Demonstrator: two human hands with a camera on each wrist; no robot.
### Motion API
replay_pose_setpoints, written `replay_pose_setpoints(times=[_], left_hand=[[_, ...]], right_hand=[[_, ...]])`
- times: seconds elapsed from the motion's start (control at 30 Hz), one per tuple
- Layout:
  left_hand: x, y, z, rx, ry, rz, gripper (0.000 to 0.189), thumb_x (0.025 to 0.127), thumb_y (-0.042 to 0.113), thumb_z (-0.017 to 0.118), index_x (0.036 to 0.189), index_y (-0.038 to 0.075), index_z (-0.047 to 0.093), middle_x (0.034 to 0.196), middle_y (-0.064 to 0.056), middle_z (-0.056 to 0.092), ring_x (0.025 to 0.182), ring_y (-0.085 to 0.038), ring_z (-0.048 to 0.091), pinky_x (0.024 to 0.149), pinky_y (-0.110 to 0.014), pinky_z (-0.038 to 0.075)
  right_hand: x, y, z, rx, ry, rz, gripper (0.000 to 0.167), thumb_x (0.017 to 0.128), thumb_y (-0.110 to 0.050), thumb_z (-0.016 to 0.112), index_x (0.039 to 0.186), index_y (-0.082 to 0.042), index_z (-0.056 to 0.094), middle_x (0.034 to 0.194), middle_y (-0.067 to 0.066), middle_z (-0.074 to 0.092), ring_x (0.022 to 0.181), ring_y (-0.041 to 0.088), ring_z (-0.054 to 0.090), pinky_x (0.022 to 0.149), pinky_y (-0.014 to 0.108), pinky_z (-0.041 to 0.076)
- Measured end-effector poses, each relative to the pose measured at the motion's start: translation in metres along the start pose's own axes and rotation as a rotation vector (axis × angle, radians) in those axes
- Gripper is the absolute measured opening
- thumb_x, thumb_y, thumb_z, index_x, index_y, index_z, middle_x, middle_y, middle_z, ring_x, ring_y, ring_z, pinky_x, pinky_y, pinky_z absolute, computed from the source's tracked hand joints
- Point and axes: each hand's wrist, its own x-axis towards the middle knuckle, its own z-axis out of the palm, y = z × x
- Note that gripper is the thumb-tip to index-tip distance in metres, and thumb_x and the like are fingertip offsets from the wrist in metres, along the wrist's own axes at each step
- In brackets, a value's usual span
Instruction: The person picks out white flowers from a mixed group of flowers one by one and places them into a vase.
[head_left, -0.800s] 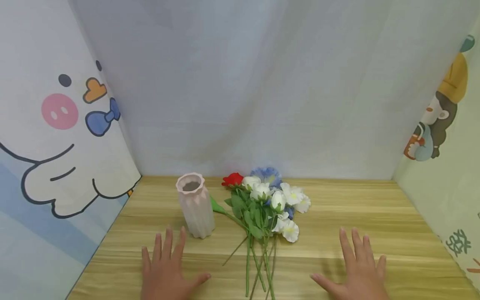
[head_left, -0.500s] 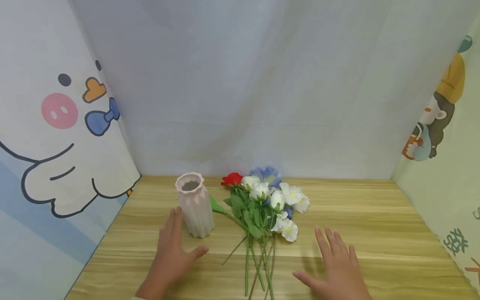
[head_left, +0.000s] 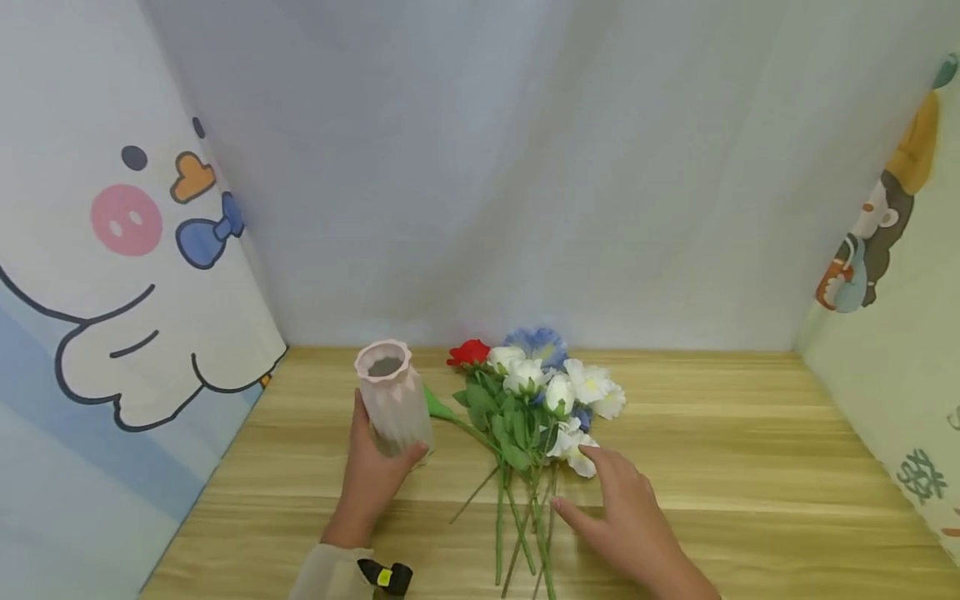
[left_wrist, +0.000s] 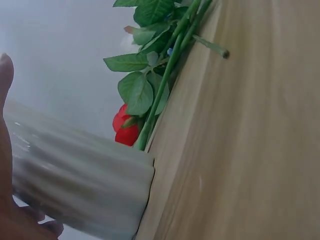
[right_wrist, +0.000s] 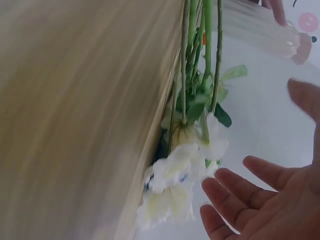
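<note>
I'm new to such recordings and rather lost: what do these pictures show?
No machine here, just a person's left hand, curled around a pale pink vase, and right hand, open and holding nothing, beside red, white and blue flowers that lie on a wood-grain table. The large picture comes from a camera worn on the head, looking forward and down; the two tilted ones come from cameras on the left and right wrists.
</note>
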Motion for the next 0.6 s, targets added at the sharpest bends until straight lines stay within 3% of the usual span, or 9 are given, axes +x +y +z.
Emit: replay_pose_setpoints(times=[0.13, 0.2, 0.3, 0.6], left_hand=[[0.007, 0.0, 0.008, -0.073, 0.06, -0.001, 0.125, 0.079, 0.018, 0.09, 0.165, 0.032, 0.002, 0.151, -0.011, 0.036, 0.128, -0.033, 0.043, 0.105, -0.056, 0.033], [0.009, 0.001, 0.01, -0.092, 0.098, -0.007, 0.126, 0.078, 0.018, 0.091, 0.166, 0.03, 0.003, 0.152, -0.011, 0.036, 0.127, -0.032, 0.043, 0.105, -0.054, 0.033], [0.01, 0.004, 0.015, -0.123, 0.138, -0.018, 0.126, 0.076, 0.016, 0.093, 0.165, 0.029, 0.006, 0.149, -0.009, 0.039, 0.124, -0.03, 0.046, 0.104, -0.05, 0.035], [0.008, 0.009, 0.023, -0.174, 0.152, -0.051, 0.122, 0.075, 0.014, 0.094, 0.163, 0.029, 0.011, 0.143, -0.008, 0.04, 0.12, -0.028, 0.045, 0.101, -0.047, 0.036]], right_hand=[[0.015, -0.009, 0.006, 0.125, -0.054, 0.092, 0.06, 0.095, -0.045, 0.074, 0.14, -0.008, 0.058, 0.123, 0.006, 0.064, 0.108, 0.025, 0.061, 0.092, 0.049, 0.05], [0.022, -0.011, 0.011, 0.193, -0.079, 0.134, 0.051, 0.096, -0.04, 0.074, 0.135, -0.008, 0.062, 0.109, 0.001, 0.065, 0.093, 0.018, 0.06, 0.079, 0.04, 0.052], [0.029, -0.013, 0.017, 0.25, -0.117, 0.173, 0.044, 0.097, -0.038, 0.072, 0.129, -0.007, 0.065, 0.097, -0.003, 0.065, 0.082, 0.013, 0.059, 0.072, 0.036, 0.051], [0.039, -0.015, 0.029, 0.245, -0.193, 0.2, 0.039, 0.096, -0.034, 0.073, 0.118, -0.002, 0.069, 0.092, 0.001, 0.067, 0.083, 0.016, 0.062, 0.072, 0.039, 0.054]])
